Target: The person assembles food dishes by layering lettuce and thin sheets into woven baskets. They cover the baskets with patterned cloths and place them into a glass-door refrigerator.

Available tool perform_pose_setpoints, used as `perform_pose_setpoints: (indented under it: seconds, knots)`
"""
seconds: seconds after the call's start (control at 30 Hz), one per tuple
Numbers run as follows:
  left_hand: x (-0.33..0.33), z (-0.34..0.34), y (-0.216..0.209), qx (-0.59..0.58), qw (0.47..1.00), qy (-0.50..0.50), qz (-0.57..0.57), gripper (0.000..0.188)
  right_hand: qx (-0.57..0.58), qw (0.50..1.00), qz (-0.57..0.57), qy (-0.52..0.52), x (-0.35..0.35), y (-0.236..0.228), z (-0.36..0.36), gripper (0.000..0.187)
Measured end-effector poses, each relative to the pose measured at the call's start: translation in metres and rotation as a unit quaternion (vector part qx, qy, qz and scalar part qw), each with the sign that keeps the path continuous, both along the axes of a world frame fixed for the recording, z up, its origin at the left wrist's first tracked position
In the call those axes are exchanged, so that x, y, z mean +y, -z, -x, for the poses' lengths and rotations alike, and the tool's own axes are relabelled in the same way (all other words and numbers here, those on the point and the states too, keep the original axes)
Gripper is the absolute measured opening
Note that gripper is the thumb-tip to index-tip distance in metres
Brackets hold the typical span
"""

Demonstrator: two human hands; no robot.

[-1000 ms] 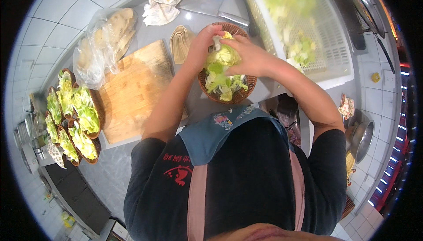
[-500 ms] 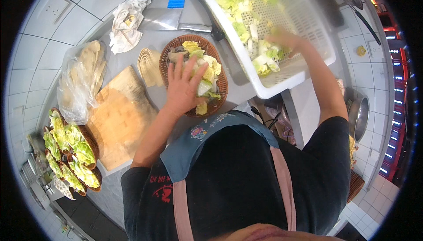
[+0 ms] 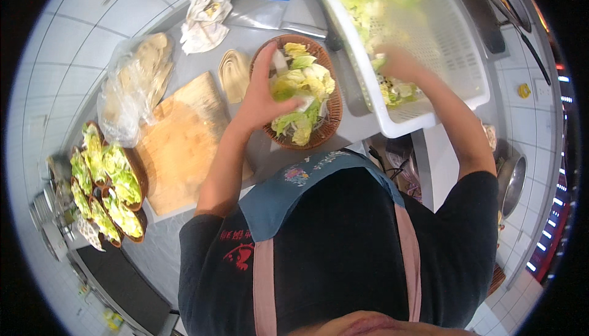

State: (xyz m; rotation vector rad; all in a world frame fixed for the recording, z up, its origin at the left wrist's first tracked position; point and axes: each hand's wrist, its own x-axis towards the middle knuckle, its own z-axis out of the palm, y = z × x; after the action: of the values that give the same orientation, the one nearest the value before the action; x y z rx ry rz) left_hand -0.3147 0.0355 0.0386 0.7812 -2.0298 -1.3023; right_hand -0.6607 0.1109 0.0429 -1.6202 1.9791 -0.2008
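Compared with a second ago, no longer both hands on the wicker basket [image 3: 319,128]: right hand [image 3: 400,65] now off in the white plastic crate [image 3: 457,93] of chopped cabbage, blurred, so can't tell whether the fingers are curled on a fresh handful or loose. Left hand [image 3: 261,100] resting on the near-left side of the basket, fingers spread flat over the leaves, not gripping anything, just pressing the heap down. Looks like a mid-refill moment, basket maybe two-thirds loaded. Basket sitting on the table between the wooden cutting board [image 3: 184,142] and the crate, round, brown weave, piled with pale yellow-green cabbage pieces [image 3: 304,87]. Already-filled baskets [image 3: 107,182] stacked far left.
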Motion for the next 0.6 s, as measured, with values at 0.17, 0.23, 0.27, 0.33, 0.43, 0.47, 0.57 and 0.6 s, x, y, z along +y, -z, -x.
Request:
perform_pose_setpoints:
  seconds: [0.17, 0.23, 0.27, 0.33, 0.43, 0.47, 0.57, 0.6]
  knots:
    - [-0.009, -0.003, 0.005, 0.218, 0.935, -0.102, -0.261, 0.07, -0.073, 0.993, 0.02, 0.089, -0.001, -0.083, -0.017, 0.043]
    - [-0.011, 0.0, 0.016, 0.23, 0.926, -0.123, -0.272, 0.066, -0.081, 0.99, 0.064, 0.093, 0.003, -0.111, -0.029, 0.041]
    - [-0.011, 0.003, 0.019, 0.248, 0.915, -0.133, -0.289, 0.066, -0.092, 0.989, 0.087, 0.082, 0.003, -0.122, -0.035, 0.04]
    - [-0.007, 0.006, 0.024, 0.271, 0.903, -0.152, -0.296, 0.067, -0.125, 0.984, 0.112, 0.054, 0.005, -0.143, -0.055, 0.04]
    - [0.0, 0.01, 0.024, 0.279, 0.907, -0.17, -0.266, 0.067, -0.186, 0.977, 0.102, 0.02, -0.001, -0.153, -0.096, 0.04]
    - [0.007, 0.01, 0.019, 0.276, 0.911, -0.173, -0.253, 0.066, -0.202, 0.975, 0.093, 0.018, -0.004, -0.144, -0.108, 0.041]
    - [0.014, 0.012, 0.026, 0.265, 0.924, -0.171, -0.216, 0.062, -0.147, 0.989, -0.012, -0.035, -0.02, -0.122, -0.145, 0.047]
    - [0.015, 0.013, 0.03, 0.261, 0.928, -0.167, -0.205, 0.06, -0.092, 0.993, 0.015, -0.073, -0.019, -0.099, -0.154, 0.053]
